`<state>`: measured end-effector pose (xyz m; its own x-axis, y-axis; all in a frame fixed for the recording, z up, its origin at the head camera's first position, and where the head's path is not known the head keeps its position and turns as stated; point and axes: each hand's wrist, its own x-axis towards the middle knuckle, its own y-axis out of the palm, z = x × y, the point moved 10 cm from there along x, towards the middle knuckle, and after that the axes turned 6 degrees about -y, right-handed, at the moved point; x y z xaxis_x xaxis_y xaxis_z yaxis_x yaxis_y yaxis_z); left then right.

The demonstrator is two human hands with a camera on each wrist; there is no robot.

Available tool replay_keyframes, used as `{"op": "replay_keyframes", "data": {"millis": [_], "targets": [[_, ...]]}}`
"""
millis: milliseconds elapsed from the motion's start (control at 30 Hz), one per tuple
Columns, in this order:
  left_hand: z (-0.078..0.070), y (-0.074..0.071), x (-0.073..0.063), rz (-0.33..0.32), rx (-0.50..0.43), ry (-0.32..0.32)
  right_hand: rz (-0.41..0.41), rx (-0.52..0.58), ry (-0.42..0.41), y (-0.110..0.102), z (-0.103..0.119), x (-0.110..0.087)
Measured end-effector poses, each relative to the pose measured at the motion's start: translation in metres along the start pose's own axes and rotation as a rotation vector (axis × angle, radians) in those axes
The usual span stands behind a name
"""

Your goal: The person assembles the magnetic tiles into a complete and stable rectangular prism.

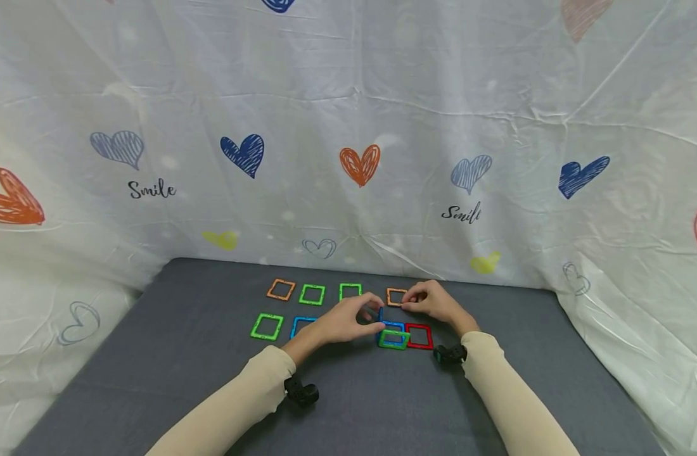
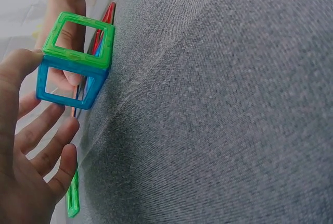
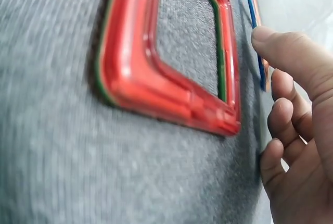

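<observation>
Beside the blue and green magnetic tiles is my left hand (image 1: 346, 318), its thumb and forefinger holding the edge of an upright blue square tile (image 2: 65, 86). A green square tile (image 2: 78, 39) joins that blue one along an edge and stands tilted up. Another blue tile lies flat behind them, partly hidden. A red square tile (image 1: 419, 336) lies flat against its right side. Farther back, my right hand (image 1: 436, 300) pinches the near right corner of an orange square tile (image 1: 395, 297) with thumb and fingers. In the right wrist view that tile's edge (image 3: 257, 41) shows blue and orange layers.
To the left lie an orange tile (image 1: 281, 289), green tiles (image 1: 312, 294) and a blue tile (image 1: 303, 324) partly behind the left hand. Another green tile (image 1: 350, 290) lies behind that hand. A white curtain with printed hearts (image 1: 360, 164) hangs at the grey table's (image 1: 348, 405) back edge.
</observation>
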<state>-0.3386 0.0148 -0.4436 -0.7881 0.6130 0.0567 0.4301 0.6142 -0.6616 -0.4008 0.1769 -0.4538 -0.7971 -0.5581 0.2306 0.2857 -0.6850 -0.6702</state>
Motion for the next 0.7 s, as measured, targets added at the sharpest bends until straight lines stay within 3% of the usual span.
{"op": "replay_keyframes", "data": {"millis": [333,700], "targets": [[0.000,0.000,0.002,-0.002,0.005,-0.002,-0.026,0.019,0.026,-0.010,-0.005,-0.012],[-0.002,0.000,0.000,-0.005,0.008,0.002,-0.041,0.023,-0.009,-0.026,0.009,-0.028]]}}
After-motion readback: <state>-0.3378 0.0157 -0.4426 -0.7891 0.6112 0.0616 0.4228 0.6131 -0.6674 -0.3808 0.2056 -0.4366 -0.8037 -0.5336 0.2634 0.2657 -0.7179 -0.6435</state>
